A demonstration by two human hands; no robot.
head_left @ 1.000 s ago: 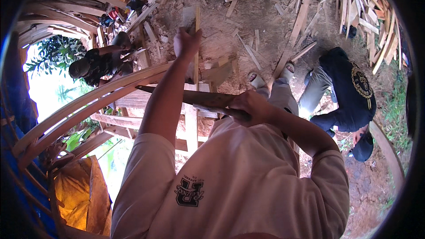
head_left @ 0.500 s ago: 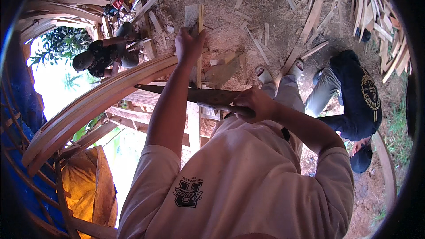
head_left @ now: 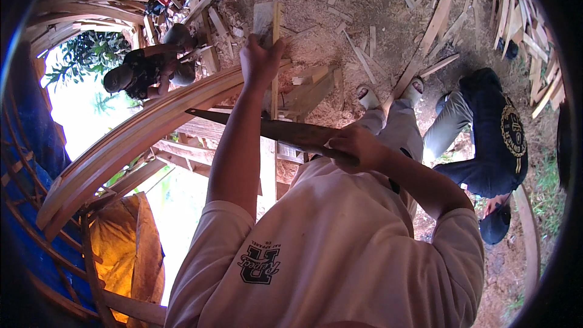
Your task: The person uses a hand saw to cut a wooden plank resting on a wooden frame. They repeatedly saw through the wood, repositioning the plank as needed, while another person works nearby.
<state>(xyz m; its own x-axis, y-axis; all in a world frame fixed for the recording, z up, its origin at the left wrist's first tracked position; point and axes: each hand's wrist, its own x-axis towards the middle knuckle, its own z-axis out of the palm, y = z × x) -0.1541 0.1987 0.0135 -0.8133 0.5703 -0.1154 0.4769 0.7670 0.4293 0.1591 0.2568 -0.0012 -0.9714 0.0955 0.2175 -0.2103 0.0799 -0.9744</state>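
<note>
My left hand [head_left: 262,61] is closed over a narrow wooden board [head_left: 263,17], whose far end sticks out past my fingers. In my right hand [head_left: 358,147], near my waist, is the handle of a handsaw [head_left: 297,135]. The saw's dark blade runs leftward across the board's near part, and my left forearm hides some of it. Its tip shows left of that forearm, close to a thick curved timber [head_left: 146,124]. Whether the teeth touch the board cannot be made out.
One person [head_left: 152,70] crouches at far left, beyond the curved timber. Another person in a dark shirt [head_left: 495,133] bends over at right. Offcuts and sawdust cover the ground, and stacked wood strips [head_left: 525,24] stand at far right. An orange tarp [head_left: 124,249] hangs at lower left.
My right hand and the saw handle have shifted slightly right and toward me. My left hand keeps its hold on the board. The whole view has moved a little.
</note>
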